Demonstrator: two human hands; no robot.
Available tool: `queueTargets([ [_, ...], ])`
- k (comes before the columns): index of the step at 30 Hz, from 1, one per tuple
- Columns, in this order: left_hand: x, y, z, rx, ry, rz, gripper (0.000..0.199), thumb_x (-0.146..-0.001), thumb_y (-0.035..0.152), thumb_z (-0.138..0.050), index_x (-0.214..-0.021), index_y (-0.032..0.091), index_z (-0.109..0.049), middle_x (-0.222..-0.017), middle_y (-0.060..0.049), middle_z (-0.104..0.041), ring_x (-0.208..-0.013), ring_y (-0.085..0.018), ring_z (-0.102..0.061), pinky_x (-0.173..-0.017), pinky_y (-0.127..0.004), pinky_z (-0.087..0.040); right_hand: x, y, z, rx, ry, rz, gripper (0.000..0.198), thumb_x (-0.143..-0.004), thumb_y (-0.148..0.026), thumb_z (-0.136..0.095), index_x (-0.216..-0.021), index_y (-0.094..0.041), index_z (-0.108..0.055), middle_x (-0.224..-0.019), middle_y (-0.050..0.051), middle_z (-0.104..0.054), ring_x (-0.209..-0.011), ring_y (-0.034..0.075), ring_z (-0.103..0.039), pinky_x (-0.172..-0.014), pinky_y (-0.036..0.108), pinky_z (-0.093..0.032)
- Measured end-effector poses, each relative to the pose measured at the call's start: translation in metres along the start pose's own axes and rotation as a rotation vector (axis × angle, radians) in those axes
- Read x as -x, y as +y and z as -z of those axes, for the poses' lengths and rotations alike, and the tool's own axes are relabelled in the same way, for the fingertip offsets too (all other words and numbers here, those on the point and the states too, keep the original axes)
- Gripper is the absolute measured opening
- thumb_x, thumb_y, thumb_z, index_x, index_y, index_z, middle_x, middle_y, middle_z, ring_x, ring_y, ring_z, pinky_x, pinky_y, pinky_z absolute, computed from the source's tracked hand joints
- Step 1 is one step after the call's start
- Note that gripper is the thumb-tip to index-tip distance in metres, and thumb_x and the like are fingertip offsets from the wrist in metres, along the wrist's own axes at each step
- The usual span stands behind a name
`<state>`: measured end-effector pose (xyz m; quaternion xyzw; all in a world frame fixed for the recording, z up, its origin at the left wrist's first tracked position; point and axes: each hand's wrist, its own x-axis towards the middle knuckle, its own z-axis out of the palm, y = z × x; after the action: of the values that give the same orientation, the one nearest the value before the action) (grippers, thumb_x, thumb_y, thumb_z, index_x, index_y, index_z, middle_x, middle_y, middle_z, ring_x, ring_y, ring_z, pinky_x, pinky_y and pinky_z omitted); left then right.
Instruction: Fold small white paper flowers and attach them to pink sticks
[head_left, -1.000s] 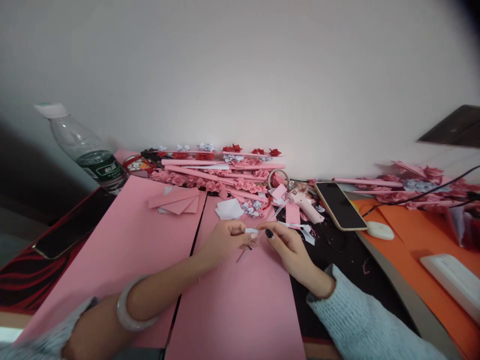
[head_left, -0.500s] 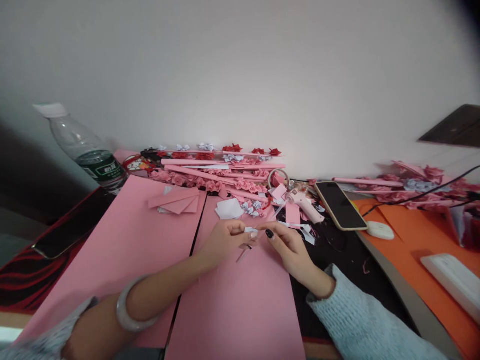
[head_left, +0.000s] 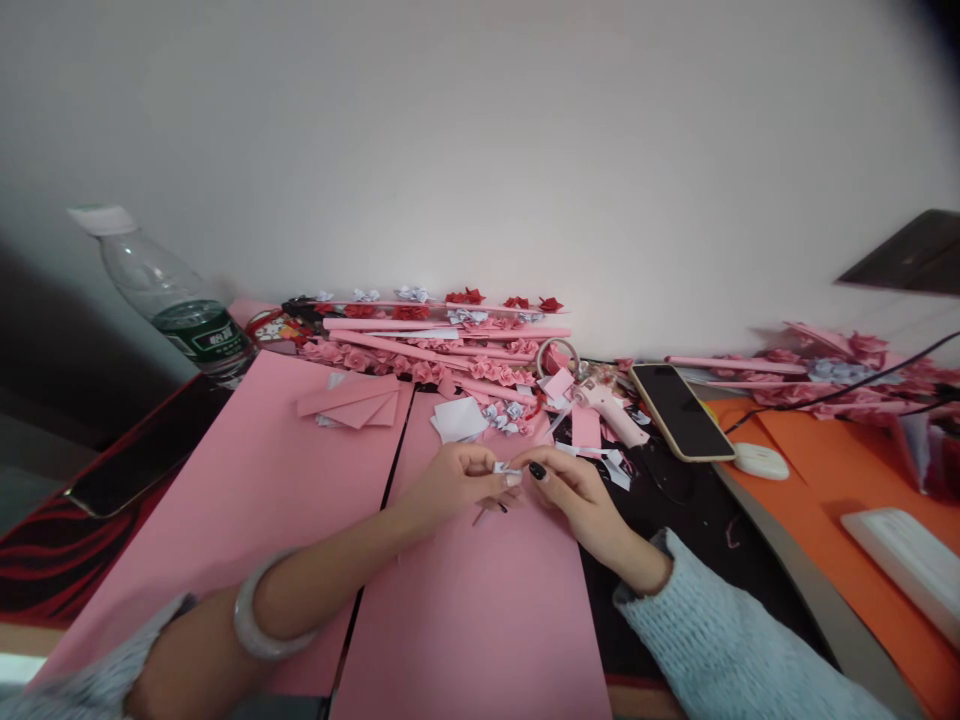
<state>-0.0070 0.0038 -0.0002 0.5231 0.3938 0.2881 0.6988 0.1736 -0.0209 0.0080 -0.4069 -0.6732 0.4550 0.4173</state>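
Note:
A small folded piece of white paper (head_left: 505,467) is pinched between the thumb and fingers of my left hand (head_left: 469,478). From the right, my right hand (head_left: 571,490) meets it with thumb and forefinger closed at the paper's edge. A thin stick (head_left: 480,516) pokes out below my left fingers; its upper part is hidden. Both hands are above a large pink sheet (head_left: 472,620). Just beyond them lie white paper squares (head_left: 459,420) and small white and pink paper flowers (head_left: 506,415).
Pink paper strips (head_left: 349,402) lie on the left sheet. Behind are paper flower stems (head_left: 450,350), a pink glue gun (head_left: 611,410), and a phone (head_left: 679,410). A bottle (head_left: 180,290) stands at left. Orange paper (head_left: 832,480) and a white box (head_left: 907,565) are at right.
My left hand has shifted slightly right, and the white paper has turned a little between the fingers. My right thumb and forefinger have drawn closer together at its edge.

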Motion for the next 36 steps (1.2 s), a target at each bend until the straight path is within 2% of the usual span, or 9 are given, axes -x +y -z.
queueTargets([
  [9,0.0014,0.0015,0.0018,0.106,-0.089,0.054,0.030,-0.069,0.036,-0.070,-0.063,0.014,-0.052,-0.074,-0.009,-0.072,-0.069,-0.021,-0.070,-0.057,-0.025,-0.050,0.0006,-0.0003,0.0008,-0.047,-0.071,0.016,0.033,-0.089,-0.043,-0.046,-0.092,-0.019,-0.068,-0.052,-0.001,-0.050,-0.060,0.016,-0.054,-0.057,0.027,-0.043],
  [14,0.0010,0.0012,0.0034,0.176,-0.127,0.071,0.021,-0.071,0.031,-0.070,-0.071,0.013,-0.059,-0.073,-0.007,-0.072,-0.065,-0.017,-0.069,-0.051,-0.020,-0.047,0.0001,-0.0033,0.0030,0.079,-0.085,0.141,0.031,-0.090,-0.039,-0.046,-0.093,-0.017,-0.068,-0.072,0.004,-0.064,-0.065,0.015,-0.058,-0.062,0.026,-0.045],
  [17,0.0006,0.0005,0.0036,0.164,-0.126,0.070,0.021,-0.072,0.032,-0.069,-0.071,0.013,-0.060,-0.073,-0.007,-0.072,-0.065,-0.017,-0.069,-0.050,-0.020,-0.047,0.0004,-0.0030,0.0036,0.131,-0.082,0.159,0.034,-0.091,-0.040,-0.043,-0.093,-0.016,-0.067,-0.074,0.005,-0.065,-0.066,0.016,-0.058,-0.062,0.026,-0.045],
  [21,0.0009,0.0012,0.0034,0.129,-0.103,0.075,0.022,-0.071,0.034,-0.070,-0.077,0.013,-0.063,-0.079,-0.008,-0.073,-0.071,-0.017,-0.069,-0.057,-0.022,-0.050,0.0007,-0.0002,0.0045,0.162,-0.080,0.125,0.040,-0.093,-0.042,-0.037,-0.089,-0.016,-0.067,-0.065,0.003,-0.058,-0.057,0.014,-0.050,-0.056,0.025,-0.041],
  [25,0.0013,0.0008,0.0042,0.116,-0.116,0.063,0.025,-0.072,0.035,-0.069,-0.085,0.014,-0.065,-0.084,-0.009,-0.073,-0.074,-0.017,-0.069,-0.062,-0.023,-0.051,0.0003,0.0027,0.0051,0.181,-0.056,0.092,0.046,-0.091,-0.048,-0.036,-0.075,-0.015,-0.065,-0.060,0.001,-0.048,-0.055,0.013,-0.043,-0.053,0.025,-0.035],
  [29,0.0010,0.0004,0.0038,0.076,-0.144,0.063,0.029,-0.072,0.039,-0.067,-0.086,0.014,-0.064,-0.085,-0.010,-0.072,-0.075,-0.019,-0.069,-0.062,-0.024,-0.051,-0.0002,0.0042,0.0040,0.081,-0.029,0.031,0.051,-0.090,-0.052,-0.034,-0.069,-0.015,-0.063,-0.053,-0.003,-0.033,-0.047,0.010,-0.030,-0.046,0.024,-0.025],
  [31,0.0008,0.0017,0.0025,0.029,-0.159,0.059,0.029,-0.073,0.041,-0.066,-0.081,0.013,-0.063,-0.084,-0.010,-0.072,-0.075,-0.020,-0.070,-0.057,-0.023,-0.049,-0.0004,0.0044,0.0032,0.021,-0.013,0.013,0.044,-0.091,-0.048,-0.036,-0.076,-0.016,-0.063,-0.053,-0.004,-0.032,-0.047,0.010,-0.029,-0.045,0.024,-0.024],
  [34,0.0016,0.0049,-0.0001,-0.046,-0.180,0.041,0.029,-0.074,0.042,-0.063,-0.075,0.013,-0.062,-0.081,-0.010,-0.072,-0.073,-0.019,-0.069,-0.051,-0.021,-0.045,-0.0015,0.0042,0.0024,0.039,0.075,0.021,0.027,-0.091,-0.040,-0.041,-0.098,-0.018,-0.056,-0.059,-0.004,-0.039,-0.050,0.011,-0.035,-0.048,0.023,-0.028],
  [36,0.0029,0.0063,-0.0018,-0.088,-0.186,0.030,0.027,-0.076,0.040,-0.062,-0.074,0.013,-0.062,-0.081,-0.010,-0.073,-0.071,-0.019,-0.069,-0.051,-0.021,-0.045,-0.0026,0.0041,0.0021,0.133,0.077,0.042,0.020,-0.091,-0.034,-0.042,-0.098,-0.019,-0.052,-0.062,-0.004,-0.042,-0.053,0.012,-0.038,-0.050,0.023,-0.031],
])
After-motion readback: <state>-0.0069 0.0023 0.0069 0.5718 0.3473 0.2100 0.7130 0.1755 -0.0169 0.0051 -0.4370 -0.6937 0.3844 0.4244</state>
